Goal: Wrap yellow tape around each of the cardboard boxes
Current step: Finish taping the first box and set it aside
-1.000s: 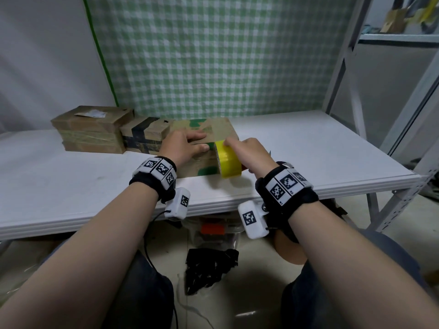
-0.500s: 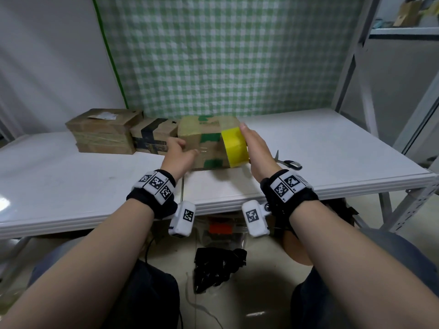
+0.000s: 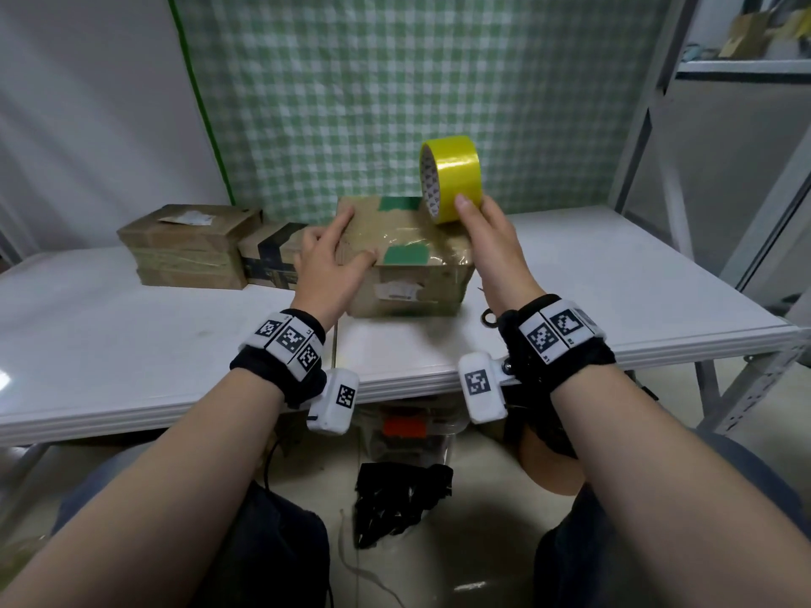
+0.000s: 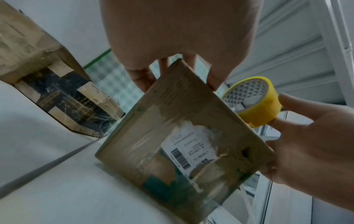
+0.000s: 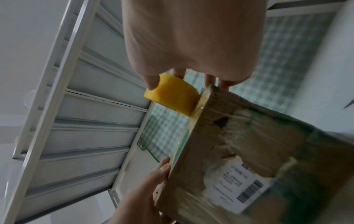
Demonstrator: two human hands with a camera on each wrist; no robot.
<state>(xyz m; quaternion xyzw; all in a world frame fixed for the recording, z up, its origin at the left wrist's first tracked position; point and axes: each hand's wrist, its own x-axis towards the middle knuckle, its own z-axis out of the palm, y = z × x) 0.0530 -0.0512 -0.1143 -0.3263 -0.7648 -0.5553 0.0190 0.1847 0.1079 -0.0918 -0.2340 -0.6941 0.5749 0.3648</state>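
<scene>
Right hand lifts the glossy yellow tape roll above the far right corner of the worn brown cardboard box, thumb and fingers pinching its rim. The left hand lies spread on the box's crinkly, film-covered top with green patches; the box sits on the smooth white table. The left wrist view alone shows the roll's triangle-patterned core and a torn barcode label.
</scene>
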